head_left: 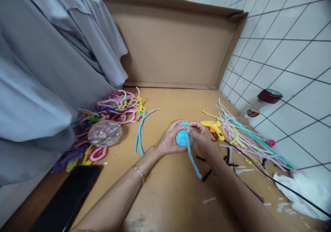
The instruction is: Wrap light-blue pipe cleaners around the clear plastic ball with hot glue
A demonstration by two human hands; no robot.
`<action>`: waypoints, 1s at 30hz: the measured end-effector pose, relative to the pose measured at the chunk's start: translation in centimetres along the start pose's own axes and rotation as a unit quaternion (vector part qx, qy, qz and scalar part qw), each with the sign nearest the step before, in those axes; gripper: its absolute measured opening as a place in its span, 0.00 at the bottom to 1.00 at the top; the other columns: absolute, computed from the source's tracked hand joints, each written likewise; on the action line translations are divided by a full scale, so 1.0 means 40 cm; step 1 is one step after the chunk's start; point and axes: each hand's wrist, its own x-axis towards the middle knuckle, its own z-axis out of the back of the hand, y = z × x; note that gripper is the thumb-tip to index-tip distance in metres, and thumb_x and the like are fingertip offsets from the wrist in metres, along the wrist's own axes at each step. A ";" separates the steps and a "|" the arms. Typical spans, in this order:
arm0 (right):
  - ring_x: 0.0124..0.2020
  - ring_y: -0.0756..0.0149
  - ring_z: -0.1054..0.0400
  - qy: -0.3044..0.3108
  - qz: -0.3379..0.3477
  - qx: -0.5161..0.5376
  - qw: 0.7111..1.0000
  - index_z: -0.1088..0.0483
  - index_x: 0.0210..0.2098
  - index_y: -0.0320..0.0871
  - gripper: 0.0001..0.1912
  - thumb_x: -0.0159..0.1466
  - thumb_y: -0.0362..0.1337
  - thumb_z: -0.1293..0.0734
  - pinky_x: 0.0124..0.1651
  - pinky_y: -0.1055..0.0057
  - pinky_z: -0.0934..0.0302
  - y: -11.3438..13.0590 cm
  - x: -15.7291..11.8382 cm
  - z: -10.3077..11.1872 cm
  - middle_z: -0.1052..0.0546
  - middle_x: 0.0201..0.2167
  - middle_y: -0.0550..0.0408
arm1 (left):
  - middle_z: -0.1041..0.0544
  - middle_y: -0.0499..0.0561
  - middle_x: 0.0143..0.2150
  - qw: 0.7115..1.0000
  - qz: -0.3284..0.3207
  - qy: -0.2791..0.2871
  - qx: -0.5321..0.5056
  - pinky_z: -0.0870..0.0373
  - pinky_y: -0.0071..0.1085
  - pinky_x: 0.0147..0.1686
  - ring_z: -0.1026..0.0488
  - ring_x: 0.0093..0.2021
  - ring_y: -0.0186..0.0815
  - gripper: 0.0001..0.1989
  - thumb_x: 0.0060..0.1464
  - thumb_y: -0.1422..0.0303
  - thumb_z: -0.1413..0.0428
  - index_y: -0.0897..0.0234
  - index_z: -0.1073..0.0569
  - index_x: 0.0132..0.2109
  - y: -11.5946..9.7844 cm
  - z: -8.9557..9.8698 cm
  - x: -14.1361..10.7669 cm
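Observation:
A small round ball [182,138] wrapped in light blue pipe cleaner is held above the middle of the table. My left hand [170,138] curls round its left side and underside. At the upper right, the fingers of my right hand [202,135] pinch at the wrapped surface. One blue strand [192,161] hangs down from the ball toward the table. Loose blue pipe cleaners [140,133] lie left of my left hand. Just beyond my right hand rests a yellow glue gun [219,132], its black cable running to the lower right.
Colourful pipe cleaners [120,104] and a clear dotted ball [105,133] lie at left, a black phone [68,197] nearer. Pastel pipe cleaners [248,140], a red-lidded jar [258,106] and white tissue [305,192] are at right. A cardboard panel [173,46] stands behind; grey cloth [59,63] hangs left.

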 end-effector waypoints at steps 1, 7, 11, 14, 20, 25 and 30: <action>0.36 0.63 0.31 0.000 0.002 -0.003 1.000 0.28 0.32 0.45 0.13 0.46 0.39 0.27 0.40 0.65 0.35 0.000 0.000 0.000 0.24 0.34 0.55 | 0.36 0.60 0.59 1.000 -0.001 -0.001 0.001 0.34 0.47 0.56 0.35 0.60 0.49 0.34 0.39 0.66 0.33 0.58 0.36 0.54 0.001 -0.001 0.000; 0.36 0.63 0.30 -0.004 -0.001 0.001 1.000 0.27 0.31 0.45 0.13 0.46 0.39 0.26 0.42 0.64 0.35 0.000 0.000 0.000 0.25 0.33 0.55 | 0.36 0.60 0.59 1.000 -0.017 -0.007 0.008 0.33 0.46 0.55 0.35 0.59 0.49 0.35 0.40 0.65 0.34 0.57 0.37 0.56 0.001 -0.001 -0.001; 0.36 0.63 0.30 0.000 0.003 -0.003 1.000 0.28 0.31 0.45 0.13 0.46 0.39 0.27 0.41 0.64 0.35 -0.001 0.001 0.002 0.24 0.34 0.55 | 0.37 0.60 0.59 1.000 -0.004 0.006 0.009 0.34 0.47 0.55 0.36 0.60 0.49 0.33 0.40 0.65 0.33 0.57 0.35 0.55 -0.003 0.001 0.000; 0.36 0.63 0.30 -0.001 -0.003 0.003 1.000 0.28 0.31 0.45 0.13 0.46 0.39 0.27 0.40 0.65 0.35 -0.003 0.002 0.001 0.24 0.33 0.55 | 0.37 0.60 0.59 1.000 -0.003 0.006 0.012 0.34 0.47 0.56 0.36 0.60 0.49 0.33 0.40 0.65 0.33 0.57 0.35 0.55 -0.003 0.001 0.000; 0.36 0.63 0.30 0.000 -0.001 0.013 1.000 0.28 0.33 0.46 0.12 0.49 0.39 0.29 0.41 0.65 0.36 -0.014 0.002 -0.003 0.25 0.33 0.56 | 0.37 0.60 0.59 1.000 -0.001 -0.003 0.002 0.33 0.48 0.56 0.36 0.60 0.49 0.33 0.40 0.65 0.32 0.57 0.34 0.55 0.005 -0.002 -0.002; 0.38 0.62 0.31 0.013 -0.012 0.032 0.999 0.27 0.36 0.45 0.12 0.52 0.42 0.31 0.43 0.64 0.36 -0.013 0.005 -0.005 0.23 0.36 0.54 | 0.35 0.60 0.58 0.999 0.029 -0.041 -0.021 0.33 0.47 0.56 0.34 0.59 0.48 0.34 0.37 0.65 0.31 0.59 0.34 0.53 0.019 -0.005 -0.004; 0.41 0.58 0.31 -0.069 0.086 -0.150 0.983 0.28 0.38 0.45 0.13 0.57 0.44 0.35 0.46 0.59 0.37 -0.007 0.029 0.045 0.24 0.38 0.50 | 0.30 0.58 0.54 0.987 0.103 -0.092 -0.079 0.34 0.45 0.55 0.31 0.56 0.47 0.33 0.34 0.66 0.31 0.60 0.33 0.50 0.026 -0.003 -0.002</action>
